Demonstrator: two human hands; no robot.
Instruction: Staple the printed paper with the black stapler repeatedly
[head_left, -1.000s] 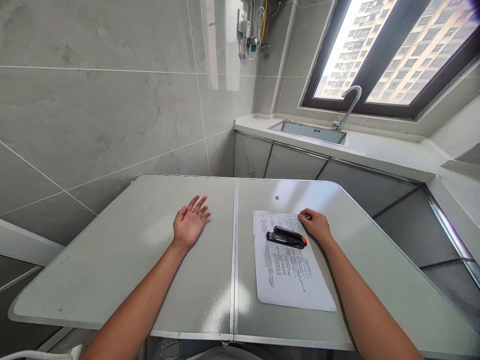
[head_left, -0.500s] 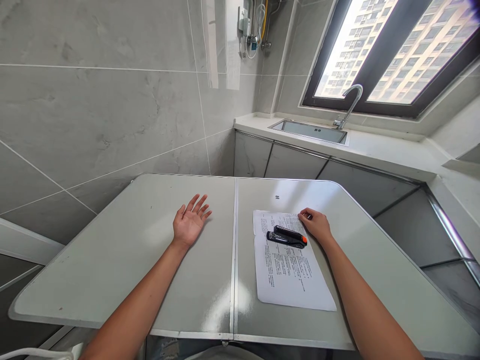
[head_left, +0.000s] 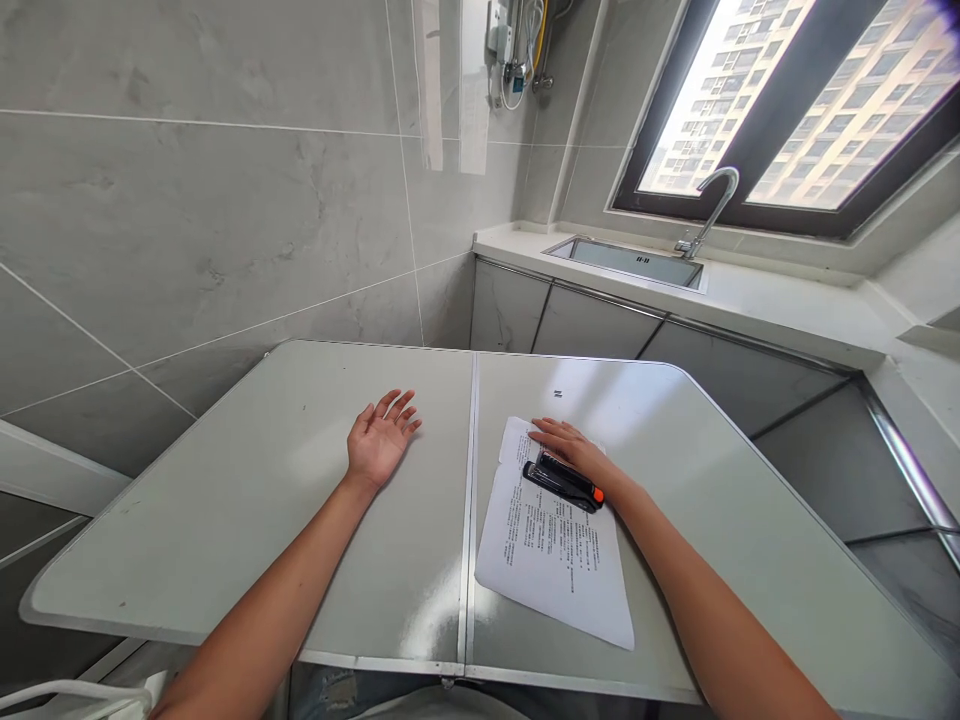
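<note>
My left hand (head_left: 381,440) rests palm up on the left half of the table, fingers spread, holding nothing. On the right half lies a stack of printed paper (head_left: 547,590), turned at a slant. A black stapler (head_left: 561,484) with an orange end lies on top of the paper. My right hand (head_left: 576,448) is over the paper's upper edge, just beyond the stapler, with its palm down and fingers stretched to the left. Its wrist is close to the stapler's orange end. The underside of this hand is hidden.
The pale folding table (head_left: 225,520) has a metal seam down its middle. Behind it runs a white counter (head_left: 780,290) with a sink (head_left: 630,262) and a faucet (head_left: 712,210) below a window. A grey tiled wall (head_left: 195,220) borders the left side.
My right hand has moved left from the paper's upper right corner and its fingers have straightened. The paper and stapler have turned clockwise and shifted slightly left. My left hand stays put.
</note>
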